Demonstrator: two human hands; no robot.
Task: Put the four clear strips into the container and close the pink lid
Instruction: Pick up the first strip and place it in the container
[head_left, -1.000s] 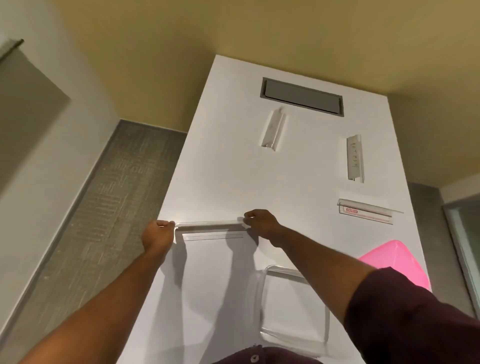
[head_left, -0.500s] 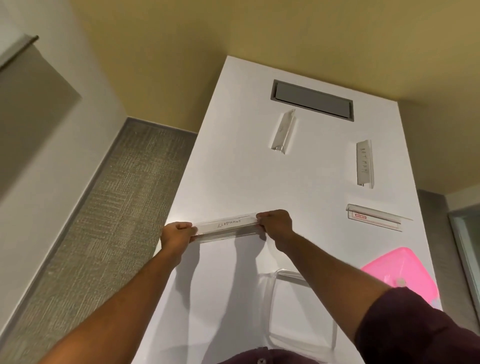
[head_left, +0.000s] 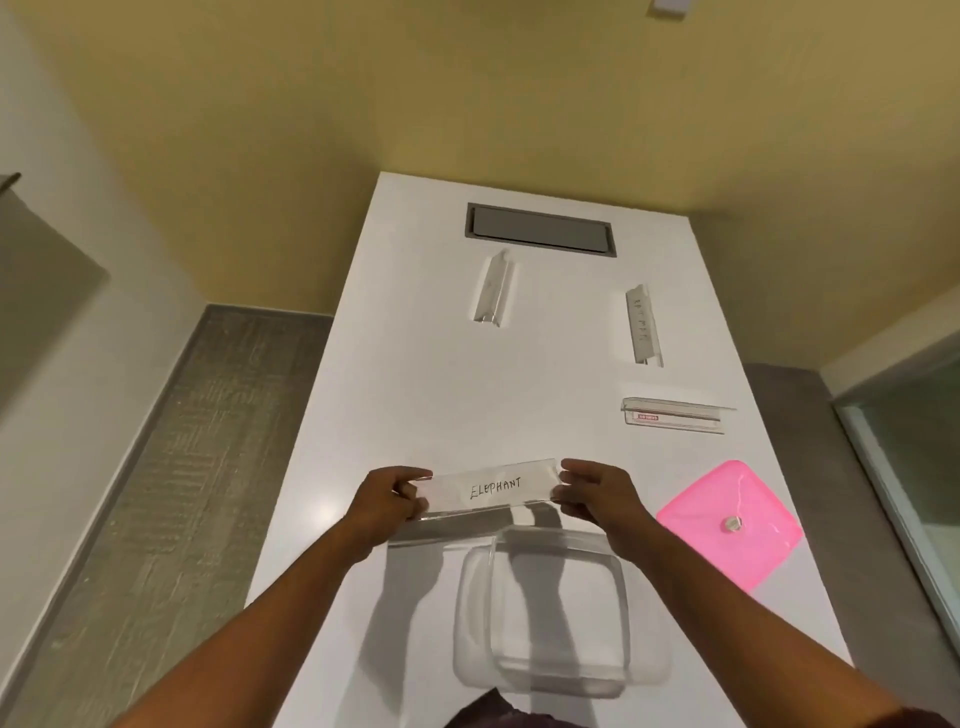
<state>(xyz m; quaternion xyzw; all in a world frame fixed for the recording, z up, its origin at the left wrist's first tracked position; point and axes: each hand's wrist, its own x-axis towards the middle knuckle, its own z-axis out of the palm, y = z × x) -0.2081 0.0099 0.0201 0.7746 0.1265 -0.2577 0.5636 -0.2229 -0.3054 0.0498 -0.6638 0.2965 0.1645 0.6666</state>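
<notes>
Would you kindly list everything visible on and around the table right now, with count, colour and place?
Table: one, white, centre of view.
Held strip: one, clear, labelled ELEPHANT, lifted above the table just beyond the container.
Other strips: three, clear, on the table; far centre, far right, right middle.
Container: one, clear, open, near edge.
Lid: one, pink, lying on the table right of the container.
Recessed panel: one, grey, far end of the table.
Wall: yellow, behind the table.
Floor: grey carpet, left of the table.
Left hand: holds the strip's left end.
Right hand: holds its right end.
</notes>
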